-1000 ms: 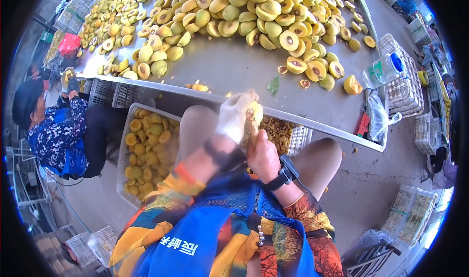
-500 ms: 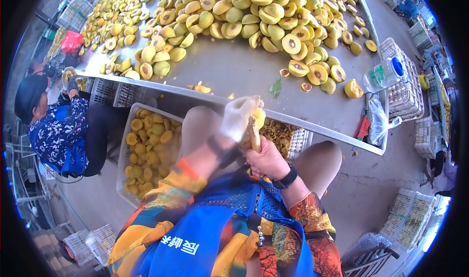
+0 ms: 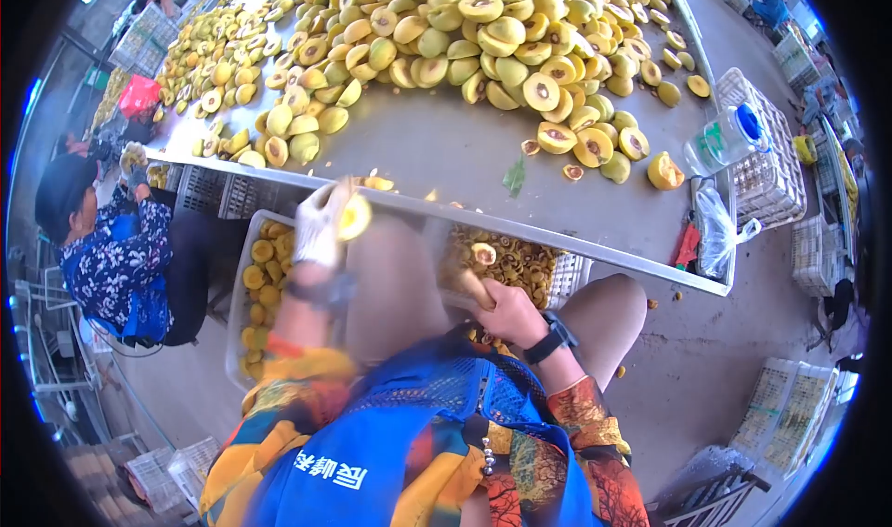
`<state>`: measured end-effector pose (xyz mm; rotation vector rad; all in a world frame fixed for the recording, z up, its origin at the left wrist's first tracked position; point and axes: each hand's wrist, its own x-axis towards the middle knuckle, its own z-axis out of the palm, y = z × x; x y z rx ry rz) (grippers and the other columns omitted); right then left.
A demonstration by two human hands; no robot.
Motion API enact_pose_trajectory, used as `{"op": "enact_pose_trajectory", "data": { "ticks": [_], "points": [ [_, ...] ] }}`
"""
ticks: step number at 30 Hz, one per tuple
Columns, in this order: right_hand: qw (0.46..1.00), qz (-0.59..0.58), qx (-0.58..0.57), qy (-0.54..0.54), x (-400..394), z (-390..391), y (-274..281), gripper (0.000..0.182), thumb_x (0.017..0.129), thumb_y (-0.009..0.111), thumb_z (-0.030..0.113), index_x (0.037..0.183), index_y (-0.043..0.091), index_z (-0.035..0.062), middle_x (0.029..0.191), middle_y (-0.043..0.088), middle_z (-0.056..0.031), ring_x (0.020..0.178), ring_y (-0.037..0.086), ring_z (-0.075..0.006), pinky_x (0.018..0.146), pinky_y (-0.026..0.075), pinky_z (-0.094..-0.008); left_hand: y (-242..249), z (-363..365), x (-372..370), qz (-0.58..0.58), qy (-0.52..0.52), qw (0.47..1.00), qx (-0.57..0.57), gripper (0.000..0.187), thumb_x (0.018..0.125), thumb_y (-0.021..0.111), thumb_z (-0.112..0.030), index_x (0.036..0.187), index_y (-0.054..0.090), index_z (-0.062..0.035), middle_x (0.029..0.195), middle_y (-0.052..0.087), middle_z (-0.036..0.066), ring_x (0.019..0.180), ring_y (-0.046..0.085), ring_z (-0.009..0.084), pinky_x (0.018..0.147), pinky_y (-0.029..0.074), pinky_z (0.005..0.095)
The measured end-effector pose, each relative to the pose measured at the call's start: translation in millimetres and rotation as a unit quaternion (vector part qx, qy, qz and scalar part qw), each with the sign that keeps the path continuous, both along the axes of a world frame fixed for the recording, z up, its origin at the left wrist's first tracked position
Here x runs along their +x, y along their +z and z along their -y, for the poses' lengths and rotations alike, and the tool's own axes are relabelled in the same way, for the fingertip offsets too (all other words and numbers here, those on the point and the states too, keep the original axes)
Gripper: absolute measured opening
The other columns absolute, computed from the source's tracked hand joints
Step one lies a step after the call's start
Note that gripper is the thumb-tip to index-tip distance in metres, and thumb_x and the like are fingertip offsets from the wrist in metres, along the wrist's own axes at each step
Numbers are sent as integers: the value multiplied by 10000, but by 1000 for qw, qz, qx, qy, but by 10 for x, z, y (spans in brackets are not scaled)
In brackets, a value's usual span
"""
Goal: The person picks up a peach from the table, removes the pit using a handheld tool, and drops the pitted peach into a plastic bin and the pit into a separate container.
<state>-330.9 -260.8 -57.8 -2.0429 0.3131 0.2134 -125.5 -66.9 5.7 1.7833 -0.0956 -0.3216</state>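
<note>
My left hand (image 3: 321, 225), in a white glove, is closed around a yellow peach half (image 3: 354, 217). It is held out to the left, over the inner edge of a white crate (image 3: 236, 295) of peach halves. My right hand (image 3: 509, 311), bare with a black band at the wrist, grips a wooden-handled tool (image 3: 477, 288) in front of my lap; its tip is blurred. Just above the tool a brown-centred piece of pit (image 3: 482, 254) shows against a crate (image 3: 569, 276) full of pits between my knees.
A metal table (image 3: 418, 146) in front carries a large heap of peach halves (image 3: 502, 39). At its right end are a clear jug (image 3: 720, 144) with a blue lid, a plastic bag (image 3: 714, 230) and a red item (image 3: 686, 246). A person (image 3: 116, 239) sits at left.
My left hand has swung left and away from the right hand with the peach half. The tool has come off the fruit, and a piece of pit now shows near its blurred tip.
</note>
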Motion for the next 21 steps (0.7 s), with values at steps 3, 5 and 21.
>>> {"op": "enact_pose_trajectory", "data": {
  "ticks": [3,5,21],
  "points": [
    [972,37,-231,26,-114,86,-62,248,732,621,179,924,540,45,791,575,-203,705,577,-369,629,474,-422,24,-403,186,303,-73,810,496,352,722,657,-396,891,674,-87,877,642,118,769,612,238,683,474,339],
    [978,34,-203,-20,-34,69,104,248,732,625,180,924,543,47,827,582,-193,761,579,-368,650,466,-436,175,-246,246,270,-62,839,469,376,716,653,-416,919,663,-100,902,640,109,806,613,250,697,477,346],
    [932,115,-12,-344,-490,407,42,205,813,564,48,1009,541,-6,681,622,-56,638,613,-96,578,492,-243,-387,2762,89,190,-364,896,171,302,653,662,-172,946,666,-105,828,656,103,821,627,245,790,479,322]
  ]
}}
